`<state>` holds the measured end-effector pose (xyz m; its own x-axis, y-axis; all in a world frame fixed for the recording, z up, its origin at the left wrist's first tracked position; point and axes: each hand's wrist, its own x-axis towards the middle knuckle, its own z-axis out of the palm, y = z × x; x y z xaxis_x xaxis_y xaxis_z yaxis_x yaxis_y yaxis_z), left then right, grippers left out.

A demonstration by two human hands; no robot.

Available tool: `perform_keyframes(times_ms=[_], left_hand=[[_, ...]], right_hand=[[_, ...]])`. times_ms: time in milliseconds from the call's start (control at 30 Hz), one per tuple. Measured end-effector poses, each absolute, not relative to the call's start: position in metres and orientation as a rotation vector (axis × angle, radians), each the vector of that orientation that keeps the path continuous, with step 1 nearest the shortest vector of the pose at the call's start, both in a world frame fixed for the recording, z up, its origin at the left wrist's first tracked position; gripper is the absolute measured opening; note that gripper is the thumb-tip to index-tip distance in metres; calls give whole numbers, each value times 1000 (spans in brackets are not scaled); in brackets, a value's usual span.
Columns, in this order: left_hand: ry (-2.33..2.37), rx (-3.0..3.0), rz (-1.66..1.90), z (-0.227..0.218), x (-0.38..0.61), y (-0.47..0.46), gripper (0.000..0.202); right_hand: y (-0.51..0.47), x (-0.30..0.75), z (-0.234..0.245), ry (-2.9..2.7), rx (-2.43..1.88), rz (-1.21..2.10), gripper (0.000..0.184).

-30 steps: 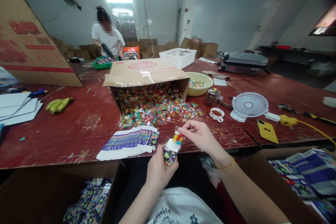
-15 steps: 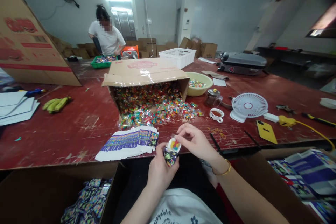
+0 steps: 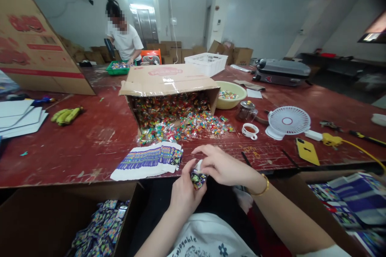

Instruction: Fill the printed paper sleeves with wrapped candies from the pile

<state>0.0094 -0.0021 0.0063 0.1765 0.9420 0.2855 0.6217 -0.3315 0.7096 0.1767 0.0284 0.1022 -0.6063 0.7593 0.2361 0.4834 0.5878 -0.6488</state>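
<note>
Left fingers grip a carton — printed card.

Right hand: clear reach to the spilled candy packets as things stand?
Likely yes. The right hand is at the small printed carton, but the left hand holds that, so the right looks able to leave; the candy packets lie just beyond on the red table, nothing visible standing between.

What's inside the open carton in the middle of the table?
Many small colorful packets, some spilled onto the table. The carton's top and the front packets cover whatever lies behind.
</note>
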Motion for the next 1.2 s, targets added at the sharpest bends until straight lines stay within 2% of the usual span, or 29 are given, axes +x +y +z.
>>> perform_keyframes(times_ms=[67,167,300,400,533,733,833,967,1067,1133,1200], left_hand=[[1449,1942,1047,7,9,-2,50],[1422,1826,1131,11,7,0,38],[1407,1843,1047,13,7,0,40],[1516,1892,851,13,8,0,45],[1634,1968,779,12,8,0,51],[1722,2081,679,7,9,-1,60],[1725,2069,650,7,9,-1,60],[1664,1985,712,13,8,-2,57],[1667,1919,700,20,-4,-2,51],[1805,1861,641,23,-27,-2,43],[2061,1779,539,21,-64,-4,37]], right_hand=[[30,174,97,-2239,-926,891,18],[30,167,77,-1770,-949,1177,15],[21,146,38,-1125,-961,1496,25],[8,128,19,-996,-988,1364,21],[-5,118,13,-1197,-1032,1044,22],[6,122,10,-843,-1003,1305,24],[8,123,9,-875,-1004,1289,21],[-5,123,12,-1249,-965,1050,20],[-6,123,9,-1507,-863,968,30],[9,121,-1,-1578,-894,1017,31],[38,116,-15,-1583,-1098,1009,32]])
